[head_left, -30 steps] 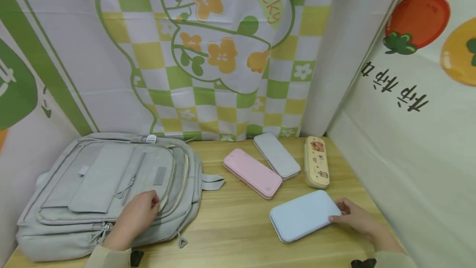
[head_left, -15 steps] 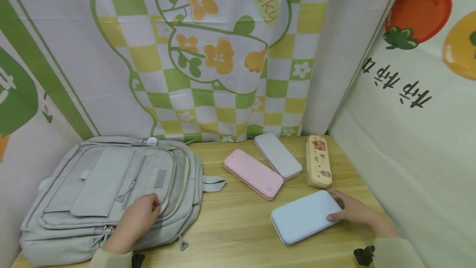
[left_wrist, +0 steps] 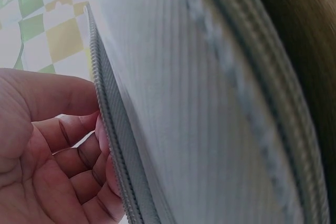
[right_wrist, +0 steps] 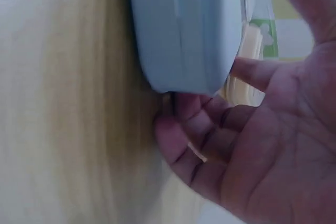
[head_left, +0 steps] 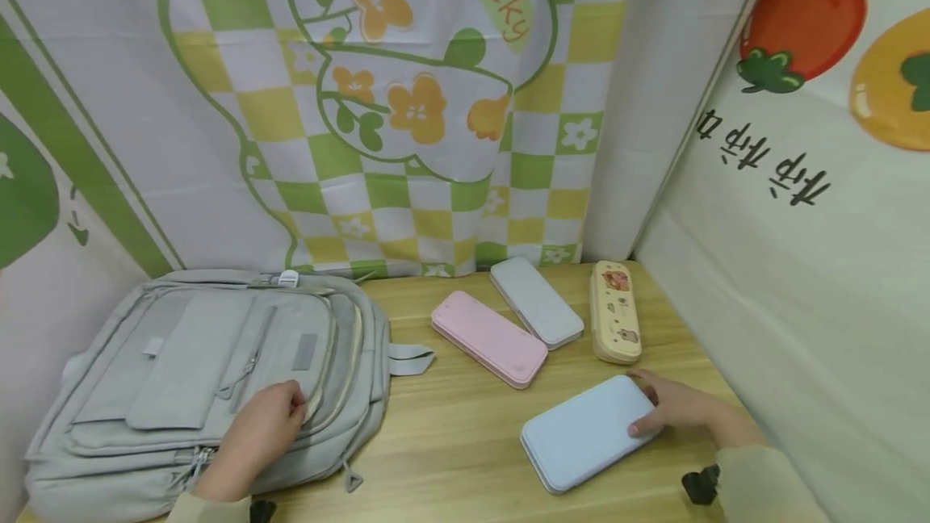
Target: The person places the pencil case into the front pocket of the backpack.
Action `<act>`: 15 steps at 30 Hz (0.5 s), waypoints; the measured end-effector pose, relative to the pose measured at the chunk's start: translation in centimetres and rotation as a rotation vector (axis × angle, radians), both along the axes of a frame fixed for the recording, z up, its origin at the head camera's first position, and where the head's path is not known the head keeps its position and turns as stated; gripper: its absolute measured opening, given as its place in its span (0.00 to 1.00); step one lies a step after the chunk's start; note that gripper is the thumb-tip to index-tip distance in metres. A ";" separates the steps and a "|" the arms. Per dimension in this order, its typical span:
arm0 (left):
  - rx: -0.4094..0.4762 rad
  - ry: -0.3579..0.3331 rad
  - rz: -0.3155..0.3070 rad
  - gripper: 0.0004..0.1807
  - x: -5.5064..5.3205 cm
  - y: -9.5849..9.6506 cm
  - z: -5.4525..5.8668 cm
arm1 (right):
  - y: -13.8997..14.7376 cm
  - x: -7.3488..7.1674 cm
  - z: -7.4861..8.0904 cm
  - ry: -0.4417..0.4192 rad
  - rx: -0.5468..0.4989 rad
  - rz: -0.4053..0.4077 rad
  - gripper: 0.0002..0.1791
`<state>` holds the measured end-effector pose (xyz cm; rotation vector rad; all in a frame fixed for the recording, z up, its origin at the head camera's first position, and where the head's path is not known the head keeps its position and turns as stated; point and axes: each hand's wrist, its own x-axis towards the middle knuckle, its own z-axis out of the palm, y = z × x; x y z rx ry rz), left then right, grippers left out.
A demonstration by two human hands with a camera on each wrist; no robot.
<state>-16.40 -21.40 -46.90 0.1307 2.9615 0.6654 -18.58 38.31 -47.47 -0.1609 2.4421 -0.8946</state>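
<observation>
- A grey backpack lies flat on its back at the left end of the wooden tabletop, reaching from the back edge almost to the front edge.
- The person's left hand rests on the backpack's front, near the front-left corner of the tabletop. The left wrist view shows its fingers curled together against the zipper edge of a flap; whether they pinch the flap cannot be told.
- A grey strap sticks out from the backpack's right side onto bare wood.
- A pink pencil case lies at an angle near the middle of the tabletop, towards the back edge.
- A grey pencil case lies just behind and right of the pink one; the two look to be touching.
- A yellow pencil case with cartoon pictures lies near the back-right corner.
- A pale blue case lies flat near the front-right corner, apart from the other three.
- The person's right hand grips the blue case's right end, fingers close together and curled round its corner, with the thumb on the near side.
</observation>
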 end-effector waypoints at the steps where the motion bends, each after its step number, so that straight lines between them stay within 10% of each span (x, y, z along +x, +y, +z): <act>1: 0.000 -0.009 -0.001 0.05 -0.1 0.0 0.0 | -0.1 -0.1 0.1 -0.004 0.006 0.020 0.56; 15: -0.014 -0.055 0.020 0.03 -0.3 0.4 0.1 | 1.1 1.4 -0.9 0.073 -0.157 -0.001 0.51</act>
